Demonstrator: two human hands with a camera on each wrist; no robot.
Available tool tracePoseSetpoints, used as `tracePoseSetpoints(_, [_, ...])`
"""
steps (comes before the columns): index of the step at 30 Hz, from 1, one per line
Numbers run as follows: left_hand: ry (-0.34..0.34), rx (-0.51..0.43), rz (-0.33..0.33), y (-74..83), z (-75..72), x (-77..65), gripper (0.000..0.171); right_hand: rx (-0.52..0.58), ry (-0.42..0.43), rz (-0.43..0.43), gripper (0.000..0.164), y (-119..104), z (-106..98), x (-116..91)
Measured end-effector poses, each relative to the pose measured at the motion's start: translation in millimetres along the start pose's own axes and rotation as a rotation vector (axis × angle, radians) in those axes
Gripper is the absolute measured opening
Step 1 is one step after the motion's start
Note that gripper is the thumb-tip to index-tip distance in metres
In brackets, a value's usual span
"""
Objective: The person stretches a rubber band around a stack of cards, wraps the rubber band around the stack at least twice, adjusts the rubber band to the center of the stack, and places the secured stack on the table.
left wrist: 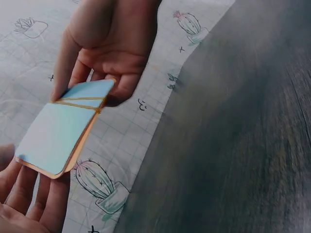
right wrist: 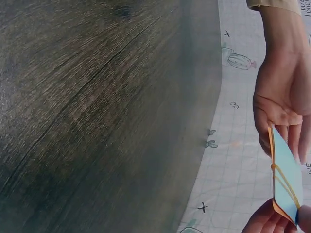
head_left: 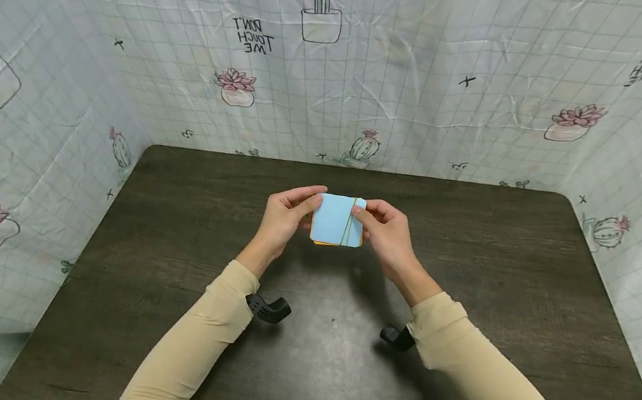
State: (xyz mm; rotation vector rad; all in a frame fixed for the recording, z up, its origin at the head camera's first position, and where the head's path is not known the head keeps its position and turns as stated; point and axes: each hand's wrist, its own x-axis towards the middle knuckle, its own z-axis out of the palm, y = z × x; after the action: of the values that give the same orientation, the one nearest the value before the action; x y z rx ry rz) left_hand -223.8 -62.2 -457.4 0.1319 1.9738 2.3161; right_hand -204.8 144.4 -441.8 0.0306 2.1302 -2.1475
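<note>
The left hand point(head_left: 282, 218) pinches the left edge of the cards point(head_left: 328, 219); the right hand point(head_left: 388, 241) pinches the right, thumb at the band point(head_left: 347, 227). The cards sit between both sets of fingers, above the table point(head_left: 472, 289), looking slightly longer hand to hand. The band crosses that axis, nearer the right fingers. Beyond the fingertips hangs cloth point(head_left: 407, 101).

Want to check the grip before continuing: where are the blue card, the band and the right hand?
Blue card point(head_left: 332, 219): head view, middle of its face.
Band point(left wrist: 80, 105): left wrist view, on one strand across the face.
Right hand point(head_left: 394, 239): head view, between thumb and wrist.
</note>
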Motion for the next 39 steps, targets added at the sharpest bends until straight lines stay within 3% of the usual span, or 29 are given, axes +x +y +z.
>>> tracePoseSetpoints(6, [0.038, 0.026, -0.019, -4.5, -1.6, -4.3, 0.027, 0.035, 0.040, -0.037, 0.027, 0.9, -1.1, 1.6])
tracePoseSetpoints(14, [0.061, 0.108, 0.071, -1.8, -0.4, -6.3, 0.020, 0.034, 0.063, -0.047, 0.032, -2.2, -3.9, 6.2])
tracePoseSetpoints(23, [-0.033, 0.152, 0.088, 2.9, -3.8, -4.8, 0.022, -0.021, -0.046, 0.053, 0.024, -10.5, -16.6, 16.5])
tracePoseSetpoints(26, [-0.029, 0.158, 0.093, 2.0, -6.0, -5.0, 0.020, -0.034, -0.084, 0.059, 0.019, -12.2, -17.5, 16.8])
tracePoseSetpoints(33, [-0.141, 0.212, 0.114, 0.6, -0.8, -5.4, 0.019, -0.133, -0.141, 0.041, 0.028, -13.7, -4.4, 16.9])
tracePoseSetpoints(39, [-0.052, 0.174, 0.086, -1.4, -2.8, -6.0, 0.019, -0.129, -0.090, 0.058, 0.034, -6.9, -6.9, 18.8])
